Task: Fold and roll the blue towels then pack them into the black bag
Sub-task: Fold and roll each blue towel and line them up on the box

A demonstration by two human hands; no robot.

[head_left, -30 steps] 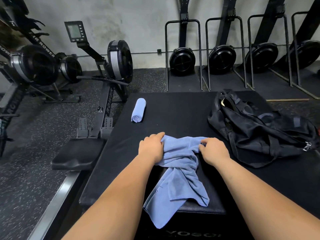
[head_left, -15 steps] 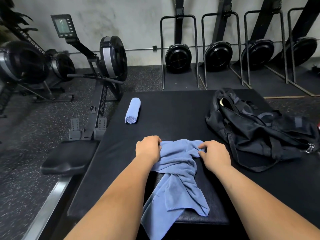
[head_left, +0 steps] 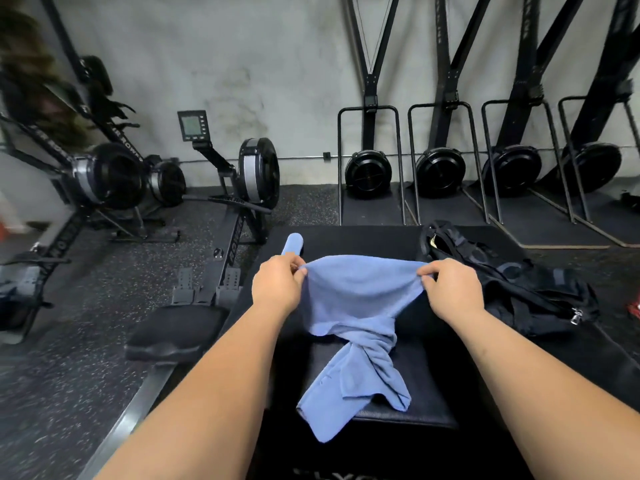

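A loose blue towel (head_left: pixel 360 299) hangs stretched between my two hands above the black padded platform (head_left: pixel 363 240). My left hand (head_left: pixel 277 285) pinches its upper left corner and my right hand (head_left: pixel 450 289) pinches the upper right corner. The towel's lower part is twisted and trails over a black cushion (head_left: pixel 426 407) near me. A rolled blue towel (head_left: pixel 292 243) lies on the platform's far left, partly hidden behind my left hand. The black bag (head_left: pixel 512 282) lies crumpled on the platform's right side, beside my right hand.
A rowing machine (head_left: pixel 239 188) with its seat (head_left: pixel 173 330) stands close on the left of the platform, more rowers further left. Several upright machines (head_left: pixel 440 168) line the back wall. Speckled rubber floor (head_left: pixel 86 375) surrounds the platform.
Both hands have lifted the towel's top edge off the platform and pulled it apart, spreading the upper part. The camera has tilted up.
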